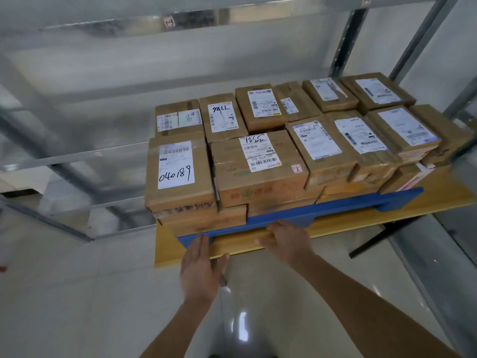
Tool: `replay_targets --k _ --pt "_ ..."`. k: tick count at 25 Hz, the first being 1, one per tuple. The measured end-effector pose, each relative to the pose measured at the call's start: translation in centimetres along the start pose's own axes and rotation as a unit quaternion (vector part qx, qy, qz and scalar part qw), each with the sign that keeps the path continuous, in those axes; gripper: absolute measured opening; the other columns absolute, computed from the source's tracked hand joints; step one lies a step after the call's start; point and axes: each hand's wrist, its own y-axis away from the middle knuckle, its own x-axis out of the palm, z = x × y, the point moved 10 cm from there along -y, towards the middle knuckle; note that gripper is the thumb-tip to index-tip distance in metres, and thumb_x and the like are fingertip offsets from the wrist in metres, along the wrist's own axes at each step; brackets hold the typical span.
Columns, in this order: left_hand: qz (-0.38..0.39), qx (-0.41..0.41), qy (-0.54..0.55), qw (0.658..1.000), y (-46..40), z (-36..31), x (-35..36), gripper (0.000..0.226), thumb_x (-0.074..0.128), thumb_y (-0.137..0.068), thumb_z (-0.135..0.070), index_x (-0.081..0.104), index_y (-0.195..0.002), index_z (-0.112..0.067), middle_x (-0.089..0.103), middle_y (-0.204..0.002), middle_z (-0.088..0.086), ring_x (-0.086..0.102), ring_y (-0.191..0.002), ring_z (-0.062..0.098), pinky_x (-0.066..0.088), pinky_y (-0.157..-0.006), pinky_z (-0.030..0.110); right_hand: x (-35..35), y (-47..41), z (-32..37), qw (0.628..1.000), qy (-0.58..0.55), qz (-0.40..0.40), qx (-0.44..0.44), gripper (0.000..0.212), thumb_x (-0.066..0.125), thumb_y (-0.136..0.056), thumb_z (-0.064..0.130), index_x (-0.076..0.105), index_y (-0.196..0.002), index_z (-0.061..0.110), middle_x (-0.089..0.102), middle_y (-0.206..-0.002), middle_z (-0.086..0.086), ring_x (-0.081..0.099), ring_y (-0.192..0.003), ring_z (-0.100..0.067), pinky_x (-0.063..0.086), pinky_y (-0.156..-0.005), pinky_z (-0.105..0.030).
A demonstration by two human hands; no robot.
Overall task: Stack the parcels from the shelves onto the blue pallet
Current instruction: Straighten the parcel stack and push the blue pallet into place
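1. Although the metal shelving [108,156] fills the far and left of the view, every bay that shows looks bare of boxes, so the picking side of the job appears largely finished; motion blur hides the detail.

2. Beneath the load lies a yellow wooden board [335,223] on the pale tiled floor [77,293], and the blue pallet [296,215] sits on it, near edge facing the person.

3. On the pallet the cardboard parcels [260,161] stand packed in two rows, near and far, touching side by side, with at least one more layer beneath. By the look of it the stacking is close to done or complete.

4. At the near left corner sits the parcel marked 040189 [178,174], overhanging the box under it a little.

5. Lowest in view, the left hand [198,270] reaches to the pallet's near left corner with fingers straight and together, touching the blue edge. The right hand [286,241] lies flat at the pallet's near rim, fingers extended, gripping nothing. I judge this a nudge or squaring of the pallet, not another parcel being placed.
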Motion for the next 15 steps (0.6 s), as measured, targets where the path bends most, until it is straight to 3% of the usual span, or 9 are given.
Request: replay_targets --k 2,5,9,15 --pt "-0.002 -0.063 0.029 0.998 -0.1 3.1 0.4 0.087 0.040 -0.091 -0.073 0.030 -0.155 -0.015 0.036 -0.158 0.003 0.036 -0.144 0.024 0.035 -0.116 0.043 1.3 -1.5 1.1 1.000 -0.009 0.002 0.002 0.066 0.043 -0.095 0.072 0.060 -0.135 0.022 0.059 -0.132 0.000 0.056 -0.123 -0.020 0.048 -0.098 -0.036" --pt "-0.025 -0.112 0.056 0.992 -0.6 5.9 0.1 0.086 0.049 -0.087 -0.067 0.030 -0.154 -0.016 0.041 -0.155 0.005 0.039 -0.141 0.026 0.037 -0.113 0.047 1.9 -3.4 2.3 1.000 -0.016 -0.014 0.011 0.063 0.041 -0.096 0.071 0.066 -0.123 0.020 0.064 -0.122 0.000 0.061 -0.114 -0.021 0.050 -0.091 -0.036" --pt "-0.054 -0.131 0.073 0.987 -0.6 7.4 -0.2 0.082 0.054 -0.087 -0.064 0.031 -0.153 -0.021 0.045 -0.152 0.003 0.044 -0.137 0.025 0.041 -0.110 0.048 1.7 -4.3 2.4 0.998 -0.008 -0.047 0.039 0.061 0.034 -0.098 0.070 0.070 -0.097 0.021 0.062 -0.096 0.002 0.064 -0.095 -0.020 0.051 -0.075 -0.033" --pt "-0.049 -0.121 0.076 0.989 -1.3 7.8 0.2 0.077 0.056 -0.086 -0.065 0.032 -0.149 -0.026 0.047 -0.149 -0.002 0.050 -0.131 0.024 0.051 -0.098 0.052 1.7 -5.0 2.2 0.997 0.011 -0.063 0.049 0.062 0.031 -0.099 0.069 0.067 -0.089 0.020 0.061 -0.091 0.002 0.061 -0.085 -0.017 0.054 -0.073 -0.034"
